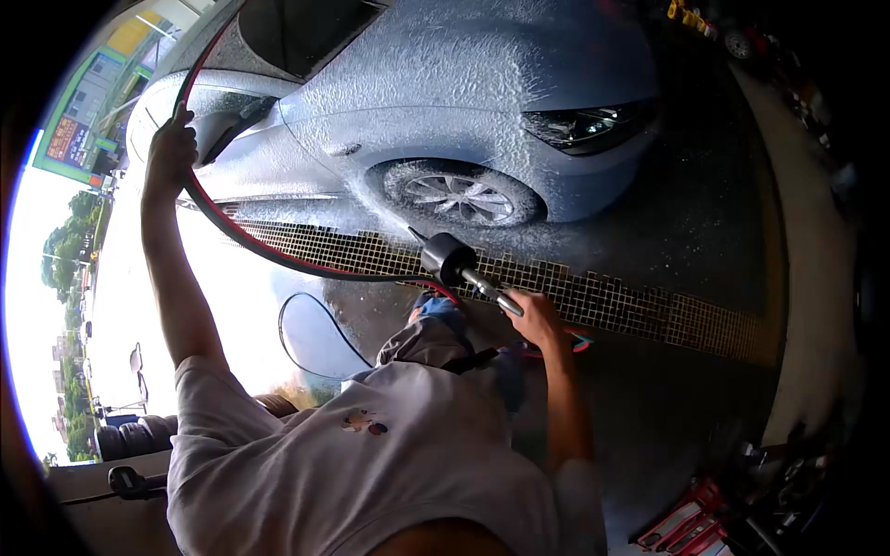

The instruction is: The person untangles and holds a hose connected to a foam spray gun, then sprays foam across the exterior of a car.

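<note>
My left hand is raised at the left, its fingers wrapped round a dark hose with a red line along it. From there the hose sags down past my waist. In my right hand is the metal grip of a spray gun, which has a black round body and a thin nozzle. The nozzle points at the front wheel of a grey-blue car, and a white mist spreads between them. White foam streaks cover the fender, door and hood. Part of the gun's handle is hidden by my fingers.
A floor grate runs beside the car. A thin blue hose loop lies on the wet floor near my legs. Stacked tires stand at lower left. Red equipment sits at lower right. Outside are trees and a building.
</note>
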